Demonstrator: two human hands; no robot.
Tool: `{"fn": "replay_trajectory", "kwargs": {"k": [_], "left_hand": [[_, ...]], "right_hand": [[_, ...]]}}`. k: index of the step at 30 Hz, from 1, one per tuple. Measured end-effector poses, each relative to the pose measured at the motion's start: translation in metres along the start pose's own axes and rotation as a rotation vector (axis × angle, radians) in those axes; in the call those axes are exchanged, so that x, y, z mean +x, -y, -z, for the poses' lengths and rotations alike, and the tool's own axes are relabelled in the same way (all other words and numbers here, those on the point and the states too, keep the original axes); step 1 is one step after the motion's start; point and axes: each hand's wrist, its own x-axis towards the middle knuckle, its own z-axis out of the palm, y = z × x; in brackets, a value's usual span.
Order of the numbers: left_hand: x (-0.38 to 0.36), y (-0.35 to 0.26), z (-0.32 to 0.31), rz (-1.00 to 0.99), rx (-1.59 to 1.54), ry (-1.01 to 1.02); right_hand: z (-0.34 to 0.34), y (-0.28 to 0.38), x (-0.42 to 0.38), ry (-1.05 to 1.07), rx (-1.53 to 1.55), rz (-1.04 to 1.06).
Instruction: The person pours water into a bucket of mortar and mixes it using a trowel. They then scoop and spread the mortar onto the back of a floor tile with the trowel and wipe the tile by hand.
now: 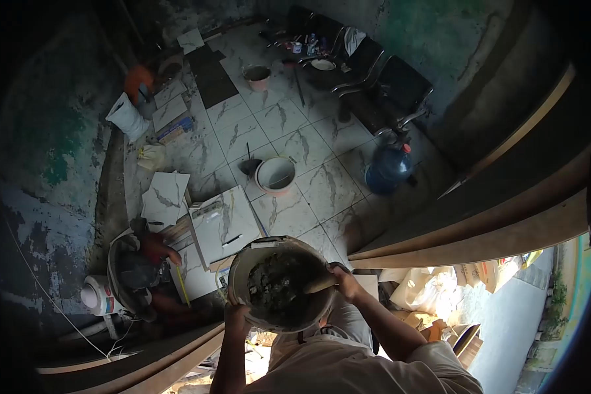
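Note:
A wide bucket (pixel 243 308) of dark, lumpy wet mortar (pixel 276 285) is held in front of my body, its mouth facing up toward me. My left hand (pixel 238 316) is closed on its left side near the rim. On the opposite side, my right hand (pixel 343 281) is closed at the rim. A pale, handle-like piece (pixel 319 284) reaches from beside the right fingers into the bucket; its far end is lost in the mortar.
At the left crouches a person (pixel 138 269) beside stacked tiles (pixel 226 220) and a yellow measuring tape (pixel 182 284). Ahead on the tiled floor stand a white bucket (pixel 276 176), another bucket (pixel 257 79) and a blue water jug (pixel 387 171). Black chairs (pixel 400 85) line the right wall. A wooden door frame (pixel 479 240) is close on the right.

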Motion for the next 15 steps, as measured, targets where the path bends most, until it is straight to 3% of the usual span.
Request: {"fn": "replay_trajectory", "kwargs": {"k": [4,5,6,8,10,12,15], "left_hand": [[-0.015,-0.023,-0.025,-0.257,-0.097,0.039],[-0.012,-0.024,-0.035,-0.348,-0.131,0.016],[-0.002,-0.022,-0.038,-0.352,-0.115,0.016],[0.012,-0.017,-0.029,-0.299,-0.321,-0.179],[0.039,0.000,0.008,-0.383,-0.110,-0.037],[0.064,0.022,0.021,-0.309,-0.102,-0.368],[0.118,-0.003,-0.047,-0.184,-0.085,-0.386]], "right_hand": [[-0.050,0.049,0.075,0.192,-0.366,0.110],[-0.060,0.053,0.094,0.224,-0.332,0.031],[-0.069,0.053,0.119,0.240,-0.352,0.038],[-0.082,0.072,0.152,0.371,-0.280,-0.022],[-0.085,0.057,0.219,0.503,-0.367,-0.003],[-0.087,0.071,0.262,0.523,-0.469,-0.159],[-0.078,0.102,0.314,0.553,-0.573,-0.053]]}}
